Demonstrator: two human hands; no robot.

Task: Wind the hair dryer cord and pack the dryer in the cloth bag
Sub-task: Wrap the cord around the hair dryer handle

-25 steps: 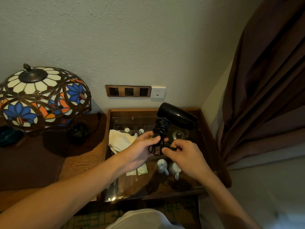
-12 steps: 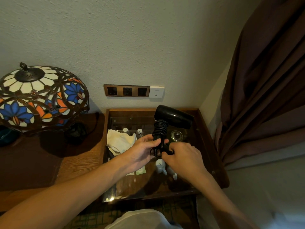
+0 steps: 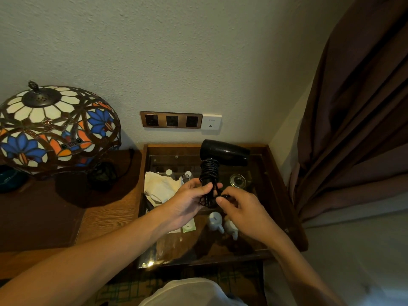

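The left hand [image 3: 187,200] is wrapped around the lower handle of the black hair dryer [image 3: 223,152], thumb and fingers closed on it, holding it upright above the glass-topped side table [image 3: 284,195]. The right hand [image 3: 242,208], at 3 o'clock of the left, pinches the black plug end of the cord [image 3: 208,171] between thumb and fingertips, just beside the bottom of the handle. The cord is coiled in tight turns around the handle, from below the barrel down to the left fingers. The barrel points toward 3 o'clock.

The cream cloth bag [image 3: 160,186] lies crumpled on the table at 9 o'clock of the left hand. Two white cups [image 3: 217,220] sit at 6 o'clock of the hands. A stained-glass lamp [image 3: 55,127] stands at 9 o'clock on the wooden desk [image 3: 106,217]; a socket panel [image 3: 171,119] is on the wall at 12 o'clock.
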